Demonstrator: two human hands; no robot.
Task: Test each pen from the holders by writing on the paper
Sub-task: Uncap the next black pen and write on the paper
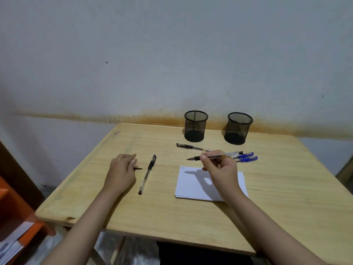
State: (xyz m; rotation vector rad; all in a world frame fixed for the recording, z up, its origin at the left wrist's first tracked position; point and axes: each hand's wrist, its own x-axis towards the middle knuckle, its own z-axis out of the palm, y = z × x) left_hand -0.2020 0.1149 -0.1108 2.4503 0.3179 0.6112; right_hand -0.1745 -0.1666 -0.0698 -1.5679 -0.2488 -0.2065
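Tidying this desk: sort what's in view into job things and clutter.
Job: uncapped pen in right hand; cap in left hand; paper; black pens; blue pens; two mesh holders.
Clutter: orange shelf.

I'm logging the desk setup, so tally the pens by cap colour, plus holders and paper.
Black pens: 3
Blue pens: 2
Mesh holders: 2
Paper stack: 1
Total: 8
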